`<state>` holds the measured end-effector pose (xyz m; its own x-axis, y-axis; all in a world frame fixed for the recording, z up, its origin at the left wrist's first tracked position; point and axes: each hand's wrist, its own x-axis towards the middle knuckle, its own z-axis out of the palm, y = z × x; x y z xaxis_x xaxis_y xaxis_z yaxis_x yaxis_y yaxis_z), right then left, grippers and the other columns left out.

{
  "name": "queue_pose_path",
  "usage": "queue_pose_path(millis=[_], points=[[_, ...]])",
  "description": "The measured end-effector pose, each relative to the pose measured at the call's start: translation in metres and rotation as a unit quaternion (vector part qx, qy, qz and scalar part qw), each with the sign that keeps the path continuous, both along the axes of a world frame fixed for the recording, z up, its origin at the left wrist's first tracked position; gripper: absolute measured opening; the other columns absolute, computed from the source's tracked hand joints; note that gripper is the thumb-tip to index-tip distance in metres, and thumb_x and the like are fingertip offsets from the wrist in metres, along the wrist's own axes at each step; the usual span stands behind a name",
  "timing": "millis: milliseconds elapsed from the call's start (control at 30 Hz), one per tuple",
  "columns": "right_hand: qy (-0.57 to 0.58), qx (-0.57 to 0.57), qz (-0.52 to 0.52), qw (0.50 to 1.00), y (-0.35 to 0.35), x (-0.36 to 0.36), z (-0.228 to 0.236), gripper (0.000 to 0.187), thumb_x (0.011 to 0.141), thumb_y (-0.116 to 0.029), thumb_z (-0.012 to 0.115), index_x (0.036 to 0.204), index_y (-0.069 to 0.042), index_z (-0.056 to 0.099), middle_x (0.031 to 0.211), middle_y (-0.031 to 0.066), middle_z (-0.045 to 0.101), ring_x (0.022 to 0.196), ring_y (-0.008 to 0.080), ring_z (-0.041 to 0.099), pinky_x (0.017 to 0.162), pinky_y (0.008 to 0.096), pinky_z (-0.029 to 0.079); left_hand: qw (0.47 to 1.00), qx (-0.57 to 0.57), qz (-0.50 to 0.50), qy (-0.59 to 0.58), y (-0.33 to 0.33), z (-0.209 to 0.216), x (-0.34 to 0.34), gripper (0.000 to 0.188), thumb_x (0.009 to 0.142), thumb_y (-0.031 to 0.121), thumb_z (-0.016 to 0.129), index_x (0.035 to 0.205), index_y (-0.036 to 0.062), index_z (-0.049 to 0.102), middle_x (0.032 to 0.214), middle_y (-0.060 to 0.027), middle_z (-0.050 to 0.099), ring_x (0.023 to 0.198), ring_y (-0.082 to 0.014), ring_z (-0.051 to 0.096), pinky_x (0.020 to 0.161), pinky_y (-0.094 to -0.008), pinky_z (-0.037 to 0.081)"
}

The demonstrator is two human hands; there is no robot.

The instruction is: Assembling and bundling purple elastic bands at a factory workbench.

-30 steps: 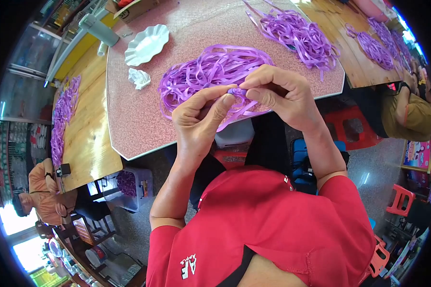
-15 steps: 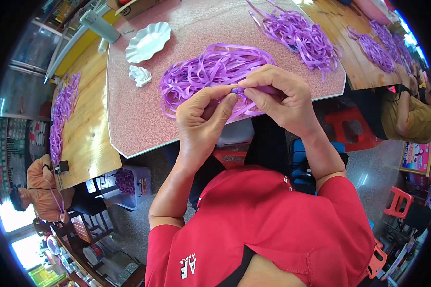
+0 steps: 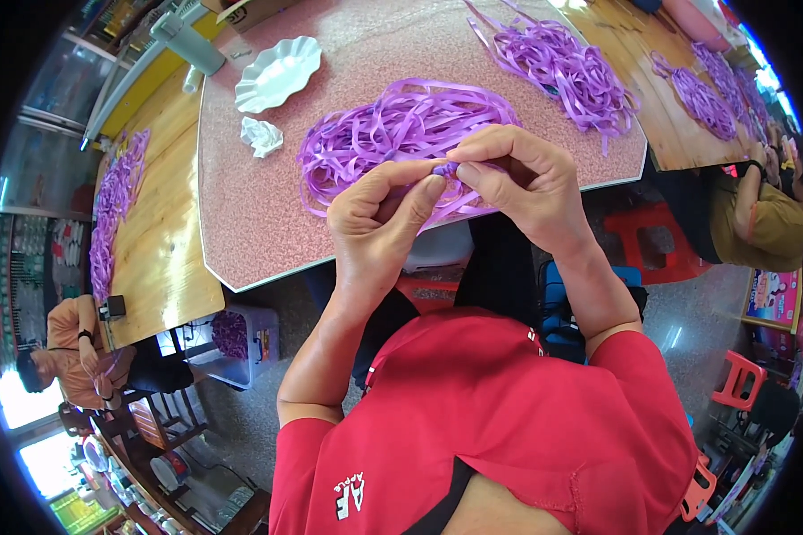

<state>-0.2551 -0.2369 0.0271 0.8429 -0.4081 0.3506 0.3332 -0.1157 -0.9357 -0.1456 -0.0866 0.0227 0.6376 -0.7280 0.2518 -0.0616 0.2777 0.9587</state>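
Note:
My left hand [image 3: 379, 223] and my right hand [image 3: 517, 183] meet over the near edge of a pink speckled table [image 3: 241, 223]. Between the fingertips of both hands I pinch a small folded piece of purple ribbon [image 3: 444, 168]. Its strands run back into a loose heap of purple ribbon [image 3: 393, 129] lying on the table just behind my hands. Most of the pinched piece is hidden by my fingers.
A second ribbon heap [image 3: 562, 67] lies at the table's far right. A white scalloped dish [image 3: 277, 73] and crumpled white paper [image 3: 261, 135] sit at the far left. Wooden tables with more ribbon stand left [image 3: 156, 259] and right [image 3: 687, 116], with people seated at them.
My hands have stayed together on the ribbon piece, with the fingers shifting slightly. The person at the lower left has moved their arms.

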Motion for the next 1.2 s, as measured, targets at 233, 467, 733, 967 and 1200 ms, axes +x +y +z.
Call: queue_pose_path(millis=[233,467,733,967,1200], points=[[-0.004,0.035,0.008,0.999,0.002,0.001,-0.001,0.013,0.091,0.004,0.061,0.102,0.0,0.067,0.097,0.0037,0.065,0.071,0.0017,0.053,0.056,0.0158,0.04,0.999,-0.024,-0.019,0.034,-0.001,0.0,0.0,0.016,0.092,0.004,0.067,0.107,-0.0021,0.068,0.095,-0.0015,0.068,0.085,-0.003,0.059,0.072,-0.0163,0.048],[-0.021,0.038,-0.012,0.999,0.009,0.002,-0.002,0.014,0.091,0.005,0.061,0.102,0.001,0.067,0.098,0.0046,0.065,0.071,0.0024,0.053,0.055,0.0156,0.039,1.0,-0.007,-0.009,0.026,0.001,0.002,-0.003,0.016,0.092,0.004,0.067,0.107,-0.0018,0.068,0.096,-0.0015,0.068,0.085,-0.0032,0.06,0.072,-0.0164,0.048],[-0.041,-0.181,-0.081,0.979,0.008,0.003,-0.005,0.014,0.09,0.006,0.062,0.102,0.003,0.066,0.099,0.0095,0.064,0.091,0.0133,0.061,0.077,0.0251,0.05,0.998,0.043,0.023,-0.028,0.002,0.0,0.0,0.017,0.09,0.002,0.069,0.107,-0.0029,0.068,0.093,-0.0022,0.068,0.083,-0.0036,0.06,0.072,-0.0159,0.047],[-0.031,-0.124,-0.055,0.99,0.003,0.005,-0.001,0.015,0.088,0.006,0.064,0.101,0.001,0.068,0.098,0.0078,0.065,0.076,0.0078,0.061,0.061,0.0201,0.048,0.995,0.032,0.035,-0.084,-0.005,0.002,0.002,0.01,0.089,0.0,0.068,0.099,-0.0017,0.069,0.079,0.0023,0.062,0.068,0.0006,0.05,0.056,-0.0159,0.039],[-0.033,-0.043,-0.013,0.998,-0.001,0.002,-0.01,0.013,0.087,0.007,0.066,0.098,0.0,0.067,0.097,0.0073,0.064,0.068,0.007,0.06,0.054,0.0195,0.048,0.964,0.081,0.07,-0.245,-0.007,0.001,0.003,0.009,0.084,-0.002,0.07,0.093,-0.0006,0.069,0.065,-0.0036,0.052,0.053,-0.0085,0.043,0.047,-0.0262,0.033]])
